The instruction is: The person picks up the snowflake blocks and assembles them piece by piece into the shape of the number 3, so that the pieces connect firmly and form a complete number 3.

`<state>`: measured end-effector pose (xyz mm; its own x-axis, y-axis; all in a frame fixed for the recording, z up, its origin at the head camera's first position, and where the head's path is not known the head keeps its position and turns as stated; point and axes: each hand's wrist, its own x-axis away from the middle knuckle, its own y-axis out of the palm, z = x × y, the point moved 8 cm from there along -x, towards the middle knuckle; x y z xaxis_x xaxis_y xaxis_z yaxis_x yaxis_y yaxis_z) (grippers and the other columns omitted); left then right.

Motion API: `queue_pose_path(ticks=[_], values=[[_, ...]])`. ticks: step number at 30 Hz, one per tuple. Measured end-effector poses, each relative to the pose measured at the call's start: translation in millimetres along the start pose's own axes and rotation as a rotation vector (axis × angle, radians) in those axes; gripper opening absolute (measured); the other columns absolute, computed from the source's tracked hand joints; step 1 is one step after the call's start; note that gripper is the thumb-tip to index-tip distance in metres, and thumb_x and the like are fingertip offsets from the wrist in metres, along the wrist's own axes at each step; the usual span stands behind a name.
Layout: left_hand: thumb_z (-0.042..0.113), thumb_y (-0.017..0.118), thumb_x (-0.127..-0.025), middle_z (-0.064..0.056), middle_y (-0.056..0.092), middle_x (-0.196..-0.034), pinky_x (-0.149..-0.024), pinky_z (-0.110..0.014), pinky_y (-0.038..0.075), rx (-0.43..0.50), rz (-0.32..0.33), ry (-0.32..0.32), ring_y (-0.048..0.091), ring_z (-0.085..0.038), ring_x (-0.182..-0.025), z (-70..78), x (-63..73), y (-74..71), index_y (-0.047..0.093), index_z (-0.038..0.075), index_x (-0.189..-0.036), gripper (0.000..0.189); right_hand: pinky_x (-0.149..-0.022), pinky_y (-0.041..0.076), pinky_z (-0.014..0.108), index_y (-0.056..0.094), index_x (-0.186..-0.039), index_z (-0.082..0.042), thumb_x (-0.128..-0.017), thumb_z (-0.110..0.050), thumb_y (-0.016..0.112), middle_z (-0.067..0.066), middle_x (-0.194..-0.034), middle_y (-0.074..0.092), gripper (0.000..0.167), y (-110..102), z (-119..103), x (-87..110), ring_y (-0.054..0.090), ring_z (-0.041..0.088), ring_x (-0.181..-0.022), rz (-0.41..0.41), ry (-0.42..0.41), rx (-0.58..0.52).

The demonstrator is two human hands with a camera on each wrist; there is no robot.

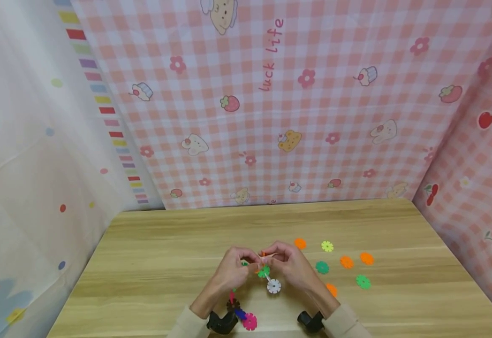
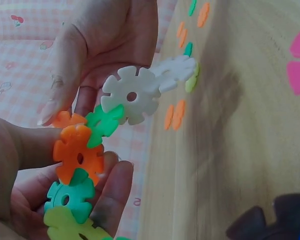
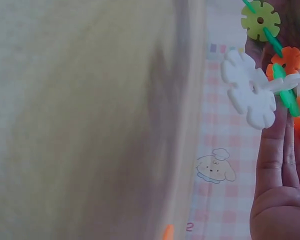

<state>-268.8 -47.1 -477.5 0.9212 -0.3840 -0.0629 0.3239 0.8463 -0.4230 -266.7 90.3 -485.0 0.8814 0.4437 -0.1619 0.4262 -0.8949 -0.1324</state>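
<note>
Both hands meet over the middle of the table on a chain of slotted plastic flower discs. My left hand (image 1: 234, 268) pinches an orange disc (image 2: 79, 155) of the chain between thumb and fingers. Thumb and fingertips of my right hand (image 1: 292, 264) grip another orange disc (image 2: 69, 119) right beside it, partly hidden by the fingers. From this joint a green disc (image 2: 105, 122) leads to two white discs (image 2: 132, 96), the outer one tilted. On the other side a teal disc (image 2: 66, 199) and a yellow-green disc (image 2: 72, 225) run down past the left fingers.
Loose orange discs (image 1: 346, 262), green discs (image 1: 363, 281) and a yellow one (image 1: 327, 246) lie at the right on the wooden table (image 1: 153, 263). Near the left wrist are a brown disc (image 1: 233, 305), a blue one (image 1: 240, 314) and a pink one (image 1: 250, 321). A checked curtain (image 1: 246, 122) hangs behind.
</note>
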Motion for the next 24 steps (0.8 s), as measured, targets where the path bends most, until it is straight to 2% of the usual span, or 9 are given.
queue_pose_path(ticks=[8,13,19,24], values=[[0.011,0.072,-0.087,0.003,0.07,-0.084,-0.082,-0.036,0.047,-0.007,-0.004,0.002,0.061,-0.015,-0.087,1.4,-2.0,-2.3,0.074,0.011,-0.082,0.005,-0.083,0.058,0.031,0.064,-0.114,0.0,-0.095,-0.013,0.067,0.019,-0.111,0.068,0.023,-1,1,0.7,0.071,0.019,-0.094,0.001,0.007,-0.025],[0.009,0.07,-0.088,0.002,0.07,-0.083,-0.082,-0.035,0.048,-0.012,-0.053,-0.001,0.061,-0.014,-0.087,0.4,-2.5,-1.6,0.074,0.011,-0.082,0.008,-0.084,0.058,0.031,0.063,-0.114,0.002,-0.095,-0.011,0.065,0.018,-0.109,0.07,0.022,-1,5,-0.1,0.071,0.019,-0.095,-0.017,0.036,-0.04],[0.012,0.068,-0.09,0.002,0.07,-0.086,-0.079,-0.033,0.051,-0.003,-0.104,-0.026,0.062,-0.015,-0.087,-7.6,-2.9,-2.5,0.075,0.012,-0.086,0.008,-0.086,0.056,0.029,0.065,-0.115,-0.003,-0.095,-0.011,0.065,0.014,-0.108,0.07,0.021,-3,8,-2.8,0.069,0.019,-0.095,-0.013,0.061,0.052],[0.012,0.067,-0.092,-0.003,0.069,-0.088,-0.068,-0.036,0.057,0.078,-0.111,-0.068,0.064,-0.022,-0.08,-17.5,-3.1,-5.3,0.074,0.008,-0.091,0.008,-0.087,0.055,0.03,0.065,-0.119,-0.004,-0.096,-0.022,0.066,0.017,-0.117,0.067,0.029,-16,9,-2.2,0.066,0.022,-0.1,0.04,0.05,0.118]])
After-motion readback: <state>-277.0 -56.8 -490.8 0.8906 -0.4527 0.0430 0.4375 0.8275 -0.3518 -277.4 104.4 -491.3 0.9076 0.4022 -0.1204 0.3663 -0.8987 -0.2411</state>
